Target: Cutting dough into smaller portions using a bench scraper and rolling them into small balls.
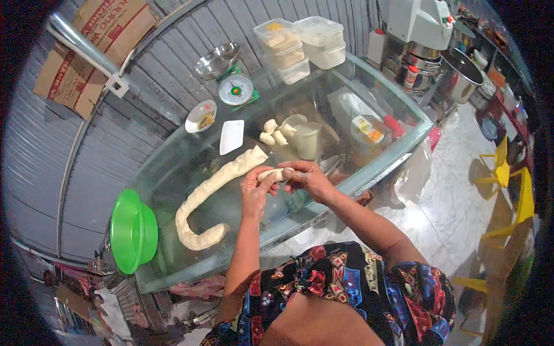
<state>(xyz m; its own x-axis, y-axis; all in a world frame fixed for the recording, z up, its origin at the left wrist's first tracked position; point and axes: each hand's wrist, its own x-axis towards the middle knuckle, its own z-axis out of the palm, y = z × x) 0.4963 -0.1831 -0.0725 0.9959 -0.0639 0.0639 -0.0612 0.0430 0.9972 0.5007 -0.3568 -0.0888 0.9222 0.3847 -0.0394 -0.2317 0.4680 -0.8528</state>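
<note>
My left hand (258, 187) and my right hand (307, 177) both grip a small piece of pale dough (273, 175) between their fingers, above the near side of the glass table. Flour whitens both hands. Just left of them a long dough rope (199, 199) lies on the glass, its lower end curled up like a hook. Beyond my hands several short cut dough pieces (271, 133) sit close together. A pale green cup (307, 141) stands beside them, and a white scraper (232, 137) lies to their left.
The glass table (167, 277) has raised edges. A green basin (134, 232) stands at its left end. A small bowl (201, 116), a kitchen scale (236, 90) and stacked plastic tubs (283, 52) line the far side. Toward the right is a clear container (369, 130); yellow chairs (522, 199) stand on the floor.
</note>
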